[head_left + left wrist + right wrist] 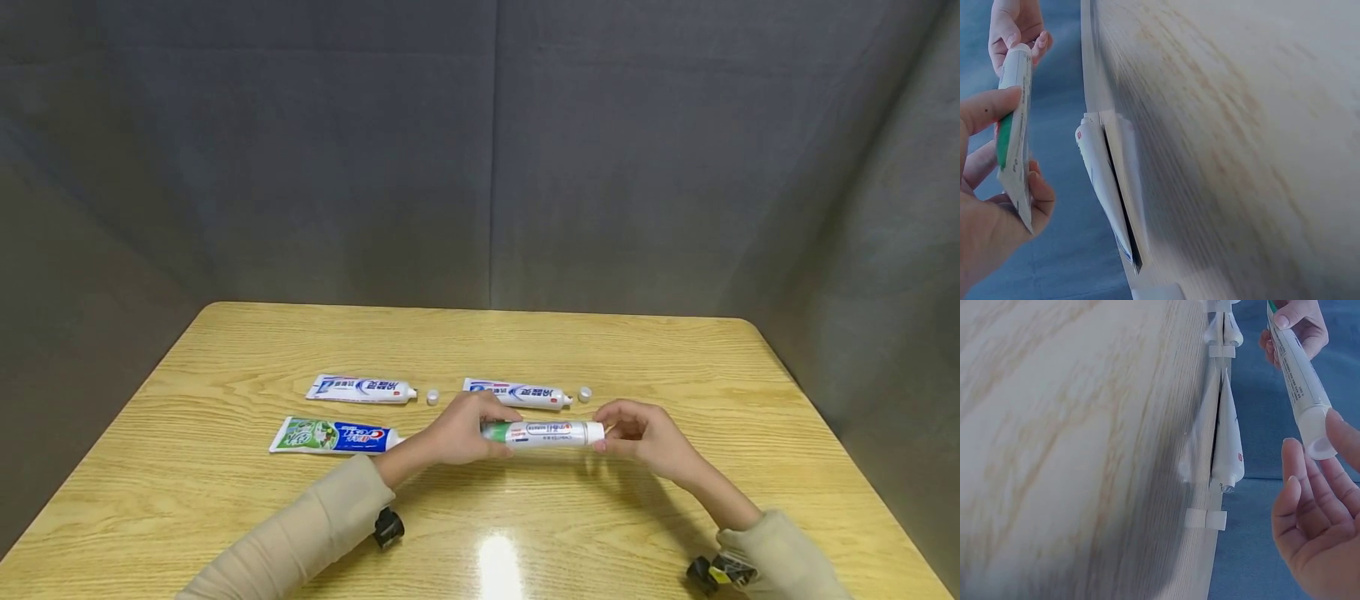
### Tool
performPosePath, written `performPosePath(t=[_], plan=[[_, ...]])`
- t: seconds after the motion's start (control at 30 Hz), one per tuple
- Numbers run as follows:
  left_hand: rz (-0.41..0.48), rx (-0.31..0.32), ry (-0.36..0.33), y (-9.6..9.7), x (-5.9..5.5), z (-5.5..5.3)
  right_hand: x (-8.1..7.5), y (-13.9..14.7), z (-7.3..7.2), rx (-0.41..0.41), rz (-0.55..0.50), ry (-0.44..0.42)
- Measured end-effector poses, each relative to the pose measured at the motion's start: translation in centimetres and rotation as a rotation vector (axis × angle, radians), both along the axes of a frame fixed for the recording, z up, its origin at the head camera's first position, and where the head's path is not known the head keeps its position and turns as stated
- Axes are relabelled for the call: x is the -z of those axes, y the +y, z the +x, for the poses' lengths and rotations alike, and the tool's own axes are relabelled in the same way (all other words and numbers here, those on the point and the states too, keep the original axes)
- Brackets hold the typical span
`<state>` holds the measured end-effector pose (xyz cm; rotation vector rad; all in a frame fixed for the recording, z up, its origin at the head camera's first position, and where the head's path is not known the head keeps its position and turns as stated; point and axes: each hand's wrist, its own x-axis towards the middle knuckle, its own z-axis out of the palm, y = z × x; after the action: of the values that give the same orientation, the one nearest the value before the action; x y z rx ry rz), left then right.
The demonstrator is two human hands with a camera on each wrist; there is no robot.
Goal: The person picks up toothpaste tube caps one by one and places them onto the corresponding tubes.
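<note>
Your left hand (pixel 461 432) is gripping a white-and-green tube (pixel 551 433) above the surface (pixel 585 525), right of the blue-and-green tube (pixel 330 436). Your right hand (pixel 651 439) is pinching the held tube's white cap (pixel 595 432), though how firmly is hard to tell. On the far side, two uncapped white tubes (pixel 367 390) are lying, each with a loose cap (pixel 432 397) sitting just right of it.

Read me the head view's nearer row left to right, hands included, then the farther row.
Nearer: Crest toothpaste tube, left hand, held green-and-white toothpaste tube, right hand.
Farther: white toothpaste tube, white cap, second white toothpaste tube, second cap.
</note>
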<state>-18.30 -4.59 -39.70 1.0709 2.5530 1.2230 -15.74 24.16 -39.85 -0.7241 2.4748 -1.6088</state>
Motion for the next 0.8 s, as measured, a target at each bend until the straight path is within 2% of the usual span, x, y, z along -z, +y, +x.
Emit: performPosePath(t=[0.17,0.33,0.43,0.6,0.8], plan=[[-0.005,-0.005,-0.013,0.08,0.07,0.06,-0.04,0.07,0.16,0.003,0.023,-0.003],[-0.004,-0.012,-0.016,0.13,0.01,0.08,-0.08,0.15,0.15,-0.018,-0.008,-0.058],[0.003,-0.018,-0.024,0.06,-0.04,0.11,-0.04,0.1,0.06,-0.035,-0.011,-0.06],[0.011,-0.018,-0.025,-0.03,-0.04,0.19,-0.08,-0.07,0.03,-0.027,0.029,-0.039],[0.019,-0.016,-0.018,-0.01,-0.17,0.21,-0.37,-0.21,0.24,0.05,0.048,0.073]])
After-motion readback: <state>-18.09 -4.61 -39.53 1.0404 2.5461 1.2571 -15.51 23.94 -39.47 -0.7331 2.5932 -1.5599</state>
